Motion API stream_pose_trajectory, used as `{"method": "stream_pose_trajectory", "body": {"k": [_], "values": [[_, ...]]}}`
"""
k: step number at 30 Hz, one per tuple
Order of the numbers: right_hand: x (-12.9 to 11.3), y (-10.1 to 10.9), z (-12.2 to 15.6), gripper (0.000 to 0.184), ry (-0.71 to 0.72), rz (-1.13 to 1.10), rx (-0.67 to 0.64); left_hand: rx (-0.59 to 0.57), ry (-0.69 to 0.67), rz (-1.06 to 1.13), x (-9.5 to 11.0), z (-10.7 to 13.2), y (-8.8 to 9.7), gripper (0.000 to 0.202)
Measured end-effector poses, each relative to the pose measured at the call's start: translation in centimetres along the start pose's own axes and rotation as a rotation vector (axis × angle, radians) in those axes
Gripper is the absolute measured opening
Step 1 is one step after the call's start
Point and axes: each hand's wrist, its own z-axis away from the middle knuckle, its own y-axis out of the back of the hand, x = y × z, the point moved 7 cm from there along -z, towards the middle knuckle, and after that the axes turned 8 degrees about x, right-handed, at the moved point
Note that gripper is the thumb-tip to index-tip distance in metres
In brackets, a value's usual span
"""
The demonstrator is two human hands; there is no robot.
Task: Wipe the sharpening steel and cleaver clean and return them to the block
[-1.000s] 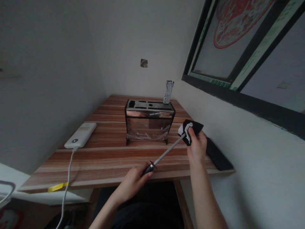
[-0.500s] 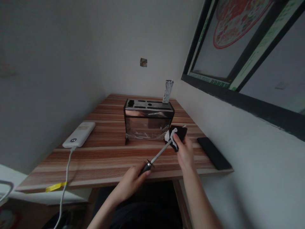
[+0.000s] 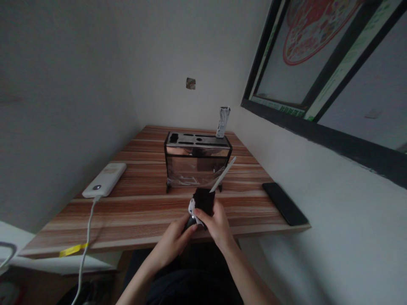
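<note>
Black, in head view, just over the tabletop's near edge: pinching cloth over base of rod with right hand, gripping handle in curled left hand. Probably best to slide outward evenly (minding the box beyond).

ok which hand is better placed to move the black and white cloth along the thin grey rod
Probably the right hand: it grips the cloth at the rod, while the left hand holds the black handle.
</note>
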Motion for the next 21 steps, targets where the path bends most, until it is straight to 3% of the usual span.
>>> {"method": "stream_pose_trajectory", "body": {"k": [14,21], "values": [[1.0,0.8,-0.2,0.038,-0.029,-0.017,0.057,-0.003,-0.038,-0.039,0.7,-0.3,0.1,0.038],[1.6,2.7,-1.2,0.033,-0.018,-0.087,0.134,-0.012,-0.078,-0.082,1.3,-0.5,0.1,0.036]]}}
